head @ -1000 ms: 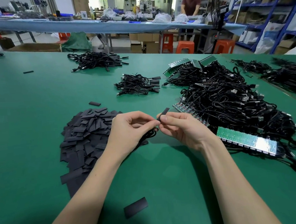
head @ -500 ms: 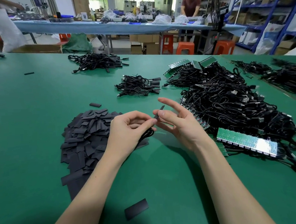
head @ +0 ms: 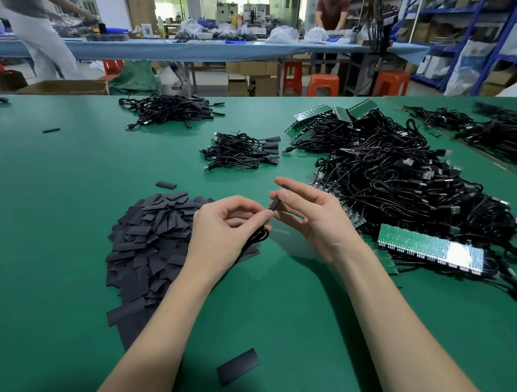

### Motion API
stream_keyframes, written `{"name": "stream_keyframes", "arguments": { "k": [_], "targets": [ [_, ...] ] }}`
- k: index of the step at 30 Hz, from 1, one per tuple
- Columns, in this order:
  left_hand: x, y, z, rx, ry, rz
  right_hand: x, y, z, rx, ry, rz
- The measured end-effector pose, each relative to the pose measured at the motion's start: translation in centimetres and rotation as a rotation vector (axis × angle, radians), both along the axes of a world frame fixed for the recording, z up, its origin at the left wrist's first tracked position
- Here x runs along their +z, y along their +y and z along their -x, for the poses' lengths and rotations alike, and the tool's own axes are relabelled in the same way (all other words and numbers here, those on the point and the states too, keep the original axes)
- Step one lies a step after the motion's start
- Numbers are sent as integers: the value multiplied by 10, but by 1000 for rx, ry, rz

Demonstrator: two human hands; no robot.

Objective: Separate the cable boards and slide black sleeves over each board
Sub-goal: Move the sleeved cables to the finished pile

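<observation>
My left hand (head: 223, 232) pinches the lower end of a small black sleeve (head: 275, 203) with a cable board inside, and the black cable (head: 255, 237) loops under its palm. My right hand (head: 310, 216) pinches the sleeve's upper part between thumb and forefinger, the other fingers spread. A heap of flat black sleeves (head: 153, 237) lies just left of my left hand. A large pile of black cables with green board strips (head: 403, 179) lies to the right. One green board panel (head: 429, 248) rests near my right wrist.
A loose sleeve (head: 238, 366) lies between my forearms. Two small piles of sleeved cables (head: 242, 150) (head: 168, 108) sit further back on the green table (head: 53, 210). More cables (head: 503, 129) lie far right. Two people stand at a blue bench behind.
My right hand has opened its outer fingers and turned the sleeve more upright, working it along the board. The left hand keeps its pinch. A person has walked in at the back left.
</observation>
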State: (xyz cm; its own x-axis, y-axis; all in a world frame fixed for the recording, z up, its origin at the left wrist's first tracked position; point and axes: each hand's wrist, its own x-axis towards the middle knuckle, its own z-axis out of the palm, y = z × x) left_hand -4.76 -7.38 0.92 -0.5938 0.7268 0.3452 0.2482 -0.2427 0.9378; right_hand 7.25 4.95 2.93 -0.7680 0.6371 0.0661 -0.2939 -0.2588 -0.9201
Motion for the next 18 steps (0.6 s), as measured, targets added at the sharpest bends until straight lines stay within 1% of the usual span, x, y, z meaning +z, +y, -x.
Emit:
{"name": "stream_keyframes", "arguments": {
  "k": [7,18],
  "targets": [
    [-1,0,0,-1,13,11,-2,-1,2,9,-39,-25],
    [-1,1,0,12,27,2,-3,0,3,27,-48,-15]
  ]
}}
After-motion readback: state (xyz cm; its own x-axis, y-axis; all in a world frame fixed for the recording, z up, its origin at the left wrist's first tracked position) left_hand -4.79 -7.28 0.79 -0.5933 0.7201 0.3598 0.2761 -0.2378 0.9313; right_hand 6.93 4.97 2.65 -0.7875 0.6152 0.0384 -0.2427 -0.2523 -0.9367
